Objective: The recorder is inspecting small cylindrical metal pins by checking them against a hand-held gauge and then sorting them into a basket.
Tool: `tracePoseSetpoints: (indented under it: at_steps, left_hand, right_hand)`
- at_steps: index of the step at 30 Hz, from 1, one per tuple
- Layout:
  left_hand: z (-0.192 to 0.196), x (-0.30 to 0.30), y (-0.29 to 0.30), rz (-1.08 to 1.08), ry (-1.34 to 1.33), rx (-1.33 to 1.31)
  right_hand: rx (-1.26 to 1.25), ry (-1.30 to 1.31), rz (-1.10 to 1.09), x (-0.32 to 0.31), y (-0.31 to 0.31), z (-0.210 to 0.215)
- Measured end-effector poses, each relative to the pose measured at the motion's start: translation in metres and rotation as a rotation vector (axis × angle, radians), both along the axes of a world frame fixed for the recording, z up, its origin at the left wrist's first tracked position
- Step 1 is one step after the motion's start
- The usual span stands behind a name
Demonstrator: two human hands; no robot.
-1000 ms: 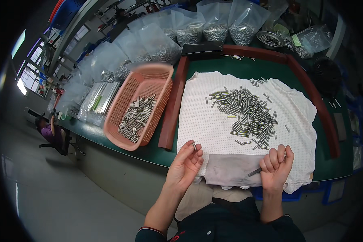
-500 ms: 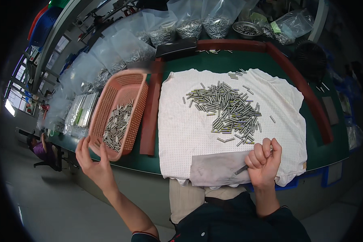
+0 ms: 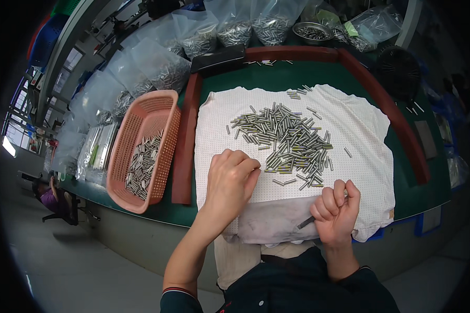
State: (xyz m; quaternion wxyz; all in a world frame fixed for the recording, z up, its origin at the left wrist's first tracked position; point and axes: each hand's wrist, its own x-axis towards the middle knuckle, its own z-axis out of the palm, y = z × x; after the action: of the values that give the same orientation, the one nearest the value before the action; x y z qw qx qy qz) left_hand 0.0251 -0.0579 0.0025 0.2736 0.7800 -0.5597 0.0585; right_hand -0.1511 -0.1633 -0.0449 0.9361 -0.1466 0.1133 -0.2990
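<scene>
A loose pile of short metal pins point(image 3: 292, 138) lies on a white dotted cloth point(image 3: 368, 130). My left hand point(image 3: 228, 180) hovers over the cloth at the pile's near left side, its fingers bent and pressed together. Whatever its fingertips may pinch is hidden. My right hand point(image 3: 337, 211) is closed in a fist at the cloth's near right, around a dark, narrow, flat tool point(image 3: 306, 222) whose end juts out to the lower left. Beneath that end lies a stained grey cloth point(image 3: 271, 221). More pins fill part of a pink plastic basket point(image 3: 168, 156) on the left.
Dark red rails point(image 3: 184, 151) border the green tabletop point(image 3: 230, 78). Clear bags of metal pins point(image 3: 235, 34) line the back and left. A round metal bowl point(image 3: 313, 32) stands at the back right. One person point(image 3: 55, 201) sits far off at left.
My left hand has moved right, from the basket's near end to beside the pile, and its spread fingers have closed. My right hand keeps its hold on the dark tool.
</scene>
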Motion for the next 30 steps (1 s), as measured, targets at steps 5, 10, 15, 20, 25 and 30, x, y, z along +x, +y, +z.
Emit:
tracePoseSetpoints:
  at_steps: [5,10,15,20,25,30]
  left_hand:
    - [-0.011,0.005,-0.017,-0.054,0.115,0.062]
    - [-0.013,0.001,-0.023,-0.044,0.144,0.094]
    - [-0.019,-0.003,-0.031,-0.060,0.109,0.081]
    - [-0.024,-0.005,-0.037,-0.028,0.064,0.061]
    - [-0.022,-0.006,-0.040,0.014,0.034,0.126]
    - [-0.021,-0.007,-0.046,0.016,-0.024,0.185]
  right_hand:
    - [-0.003,0.002,0.008,-0.001,-0.001,-0.001]
    - [-0.002,0.010,0.005,-0.002,-0.001,0.000]
    - [-0.013,-0.003,0.021,-0.001,-0.001,0.001]
    - [-0.008,0.001,0.023,-0.001,-0.001,0.000]
    - [-0.013,-0.005,0.026,-0.002,-0.001,-0.001]
    - [-0.008,0.004,0.019,-0.003,-0.002,-0.002]
